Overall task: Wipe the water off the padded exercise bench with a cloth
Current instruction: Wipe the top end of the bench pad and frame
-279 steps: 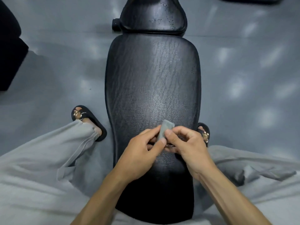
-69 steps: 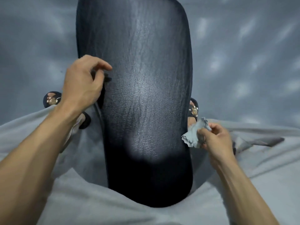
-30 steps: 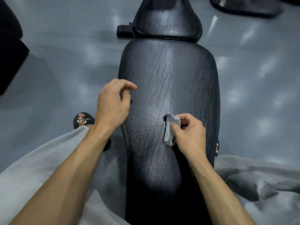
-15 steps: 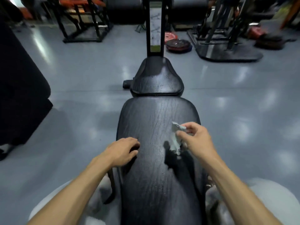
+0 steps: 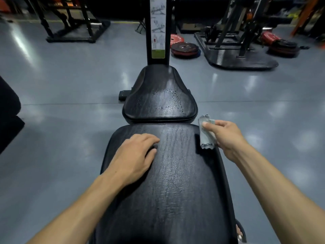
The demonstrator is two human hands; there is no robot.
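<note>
Far left: dark padded shape filling the frame edge, sitting on the glossy grey floor.
Back left: black steel rack standing on the floor, well apart from the bench.
Left hand: lying palm down on the left half of the long pad, fingers loosely curled and touching the vinyl, gripping nothing.
Bench: black padded exercise bench running up the middle of the view — long pad nearest, smaller seat pad just beyond it across a narrow gap.
Water: droplets beading on the seat pad, mostly on its right half; faint wet sheen showing on the long pad between the hands.
Upright post: rising behind the seat pad, carrying an instruction sticker with a green strip at its foot.
Cloth: small grey-blue rag hanging crumpled over the far right corner of the long pad, lower edge touching or just above the vinyl — hard to tell which.
Right hand: pinching the cloth's top between thumb and fingers, hovering at the pad's right edge.
Back right: weight plates stacking on the floor beside a black machine base.
Bottom right: sandalled foot peeking out beside the bench.
</note>
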